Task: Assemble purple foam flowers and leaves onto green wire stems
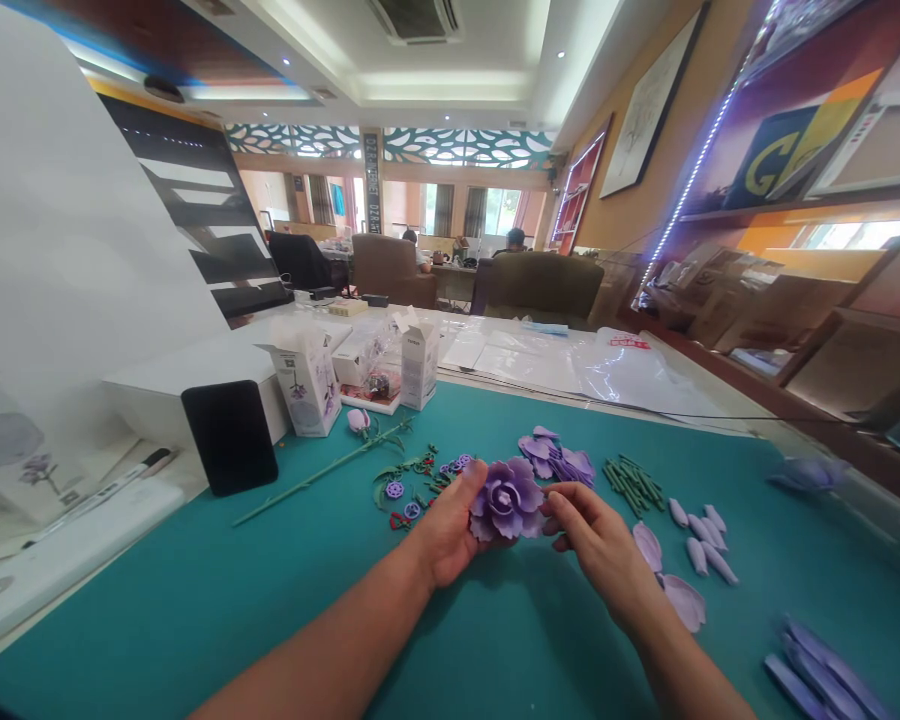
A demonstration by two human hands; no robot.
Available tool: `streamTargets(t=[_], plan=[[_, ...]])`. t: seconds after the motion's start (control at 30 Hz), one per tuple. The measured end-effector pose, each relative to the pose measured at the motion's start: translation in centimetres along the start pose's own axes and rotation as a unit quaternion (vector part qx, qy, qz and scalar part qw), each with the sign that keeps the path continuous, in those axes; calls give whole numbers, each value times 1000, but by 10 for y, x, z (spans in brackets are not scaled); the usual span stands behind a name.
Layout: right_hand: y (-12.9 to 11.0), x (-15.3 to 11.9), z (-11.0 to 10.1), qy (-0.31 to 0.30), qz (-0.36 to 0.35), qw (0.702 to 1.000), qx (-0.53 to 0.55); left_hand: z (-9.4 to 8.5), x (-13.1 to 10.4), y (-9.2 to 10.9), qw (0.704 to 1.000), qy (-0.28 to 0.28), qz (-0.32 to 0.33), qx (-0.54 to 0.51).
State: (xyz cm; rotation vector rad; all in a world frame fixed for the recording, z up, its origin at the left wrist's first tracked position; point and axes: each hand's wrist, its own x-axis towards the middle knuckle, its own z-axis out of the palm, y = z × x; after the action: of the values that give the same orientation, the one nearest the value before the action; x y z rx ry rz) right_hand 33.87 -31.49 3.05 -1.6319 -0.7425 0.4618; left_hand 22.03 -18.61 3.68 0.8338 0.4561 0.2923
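Observation:
A purple flower (pixel 505 500) with layered, ruffled petals faces up above the green mat. My left hand (pixel 450 530) holds it from the left, thumb on the outer petals. At its right edge my right hand (pixel 586 530) pinches an outer petal between thumb and fingers. Loose purple petals (pixel 555 458) lie just behind the flower. Green stem pieces (pixel 634 485) and pale lilac pods (pixel 701 535) are to the right, with two light petals (pixel 679 595) beside my right wrist. Small purple wheels (pixel 395 490) and red and green bits lie left of the flower.
A long green stem with a pink bud (pixel 358 420) lies at the left, near a black phone-like slab (pixel 230 437) and open white boxes (pixel 418 365). Long purple pieces (pixel 825 670) are at the lower right. Plastic sheets (pixel 525 360) cover the table's back. People sit farther away.

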Motion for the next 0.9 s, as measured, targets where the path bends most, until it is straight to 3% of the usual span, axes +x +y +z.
streamTargets(t=[0.17, 0.33, 0.9], plan=[[2, 1, 1, -34, -26, 997, -57, 0, -2, -2, 999, -21, 29, 26], [2, 1, 1, -45, -38, 995, -76, 0, 0, -4, 999, -5, 30, 36], [4, -2, 6, -16, -53, 992, -115, 0, 1, -5, 999, -2, 31, 45]])
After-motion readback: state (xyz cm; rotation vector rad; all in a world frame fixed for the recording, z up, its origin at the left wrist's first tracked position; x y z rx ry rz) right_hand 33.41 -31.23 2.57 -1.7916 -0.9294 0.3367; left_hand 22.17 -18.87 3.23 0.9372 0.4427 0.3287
